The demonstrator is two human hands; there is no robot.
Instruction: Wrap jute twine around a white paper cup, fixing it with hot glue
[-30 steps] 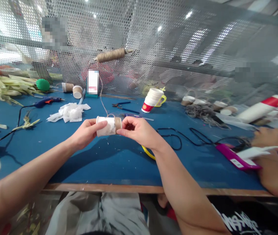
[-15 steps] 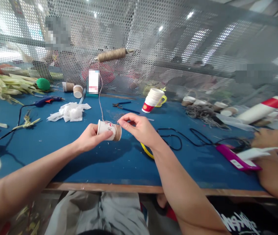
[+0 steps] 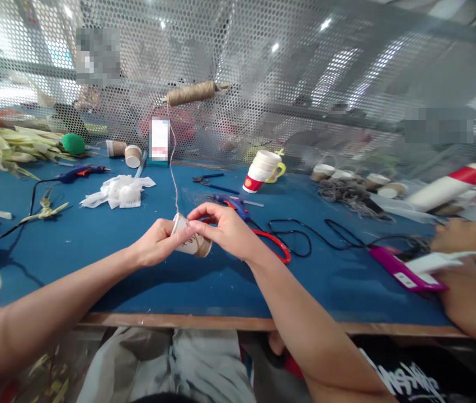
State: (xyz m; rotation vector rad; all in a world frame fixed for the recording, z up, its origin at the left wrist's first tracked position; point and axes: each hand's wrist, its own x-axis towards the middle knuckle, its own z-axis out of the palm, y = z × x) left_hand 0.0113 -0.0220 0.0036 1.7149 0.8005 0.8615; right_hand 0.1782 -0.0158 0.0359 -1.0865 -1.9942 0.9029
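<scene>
A paper cup (image 3: pixel 188 244) with printed marks lies on its side above the table, brown twine wound round its lower end. My left hand (image 3: pixel 156 242) is closed round its rim end, the thumb pressed along the side. My right hand (image 3: pixel 221 226) is closed on the cup's upper side, fingertips near the left thumb and partly hiding the winding. A strand of twine (image 3: pixel 173 168) runs from the cup up to a twine spool (image 3: pixel 191 93) on the mesh. Just beyond my right hand lies a blue glue gun (image 3: pixel 238 206), partly covered.
Pliers (image 3: pixel 215 183) and stacked paper cups (image 3: pixel 260 170) stand farther back. A crumpled white bag (image 3: pixel 122 192), another glue gun (image 3: pixel 80 172) and corn husks (image 3: pixel 6 146) are at left. At right are a purple power strip (image 3: pixel 405 270) and a co-worker's blurred arm (image 3: pixel 470 291).
My right hand has moved left and down from the cup's bottom end onto its side. The cup has tilted and dropped slightly. The glue gun and a red ring-shaped handle now show beside my right hand.
</scene>
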